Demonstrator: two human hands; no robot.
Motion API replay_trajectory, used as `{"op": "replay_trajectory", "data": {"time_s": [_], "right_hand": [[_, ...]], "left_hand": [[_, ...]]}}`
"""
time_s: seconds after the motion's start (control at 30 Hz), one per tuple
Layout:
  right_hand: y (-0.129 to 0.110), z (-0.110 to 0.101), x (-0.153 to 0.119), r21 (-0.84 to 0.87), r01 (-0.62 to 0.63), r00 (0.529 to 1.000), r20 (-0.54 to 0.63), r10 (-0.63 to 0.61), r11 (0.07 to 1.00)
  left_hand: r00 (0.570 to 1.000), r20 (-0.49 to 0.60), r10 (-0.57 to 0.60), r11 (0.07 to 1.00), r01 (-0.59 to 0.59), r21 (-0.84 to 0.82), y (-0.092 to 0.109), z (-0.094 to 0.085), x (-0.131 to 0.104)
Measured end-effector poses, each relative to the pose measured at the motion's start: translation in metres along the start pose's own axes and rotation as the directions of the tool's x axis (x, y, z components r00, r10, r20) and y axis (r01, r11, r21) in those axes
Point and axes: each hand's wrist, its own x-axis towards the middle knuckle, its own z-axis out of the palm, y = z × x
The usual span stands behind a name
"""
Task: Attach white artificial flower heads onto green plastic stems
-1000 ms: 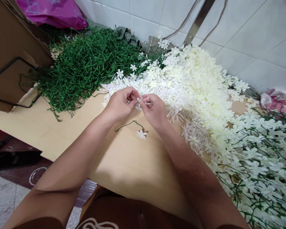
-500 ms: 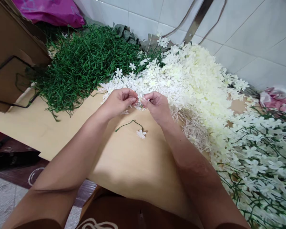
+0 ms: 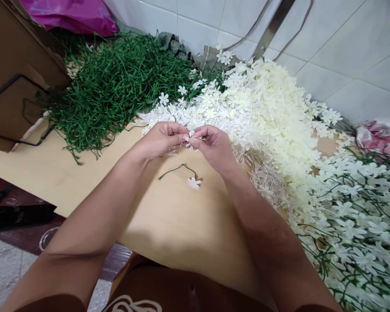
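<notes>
Hands have barely shifted since the earlier frame, still meeting fingertip to fingertip over the board.

Left hand [image 3: 160, 141] and right hand [image 3: 212, 145] both pinch one small white flower [image 3: 191, 138] between thumbs and forefingers, just above the near edge of the white pile [image 3: 256, 112]. A finished stem [image 3: 178, 171] with its bloom lies on the board [image 3: 84, 173] just below; green stems [image 3: 117, 86] are heaped well to the left. The piece is tiny: a loose pinch could drop it into the pile, where it would be lost, and a hard one could crush its petals.
</notes>
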Motion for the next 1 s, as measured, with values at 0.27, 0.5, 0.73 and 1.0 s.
{"op": "replay_trajectory", "data": {"time_s": [0.27, 0.5, 0.73, 1.0], "right_hand": [[0.004, -0.011, 0.004, 0.222, -0.239, 0.970, 0.097, 0.222, 0.945], [0.000, -0.023, 0.003, 0.579, -0.389, 0.921, 0.244, 0.303, 0.717], [0.011, -0.013, -0.004, 0.547, -0.471, 0.880, 0.342, 0.329, 0.692], [0.021, -0.004, -0.009, 0.520, -0.545, 0.836, 0.392, 0.383, 0.657]], "left_hand": [[0.989, 0.035, 0.146, 0.731, -0.132, 0.670, 0.007, -0.028, -0.019], [0.847, 0.501, 0.179, 0.466, -0.521, 0.715, -0.004, -0.043, -0.064], [0.805, 0.550, 0.221, 0.518, -0.575, 0.633, -0.027, -0.022, -0.050], [0.750, 0.642, 0.161, 0.581, -0.598, 0.553, -0.022, -0.013, -0.054]]}}
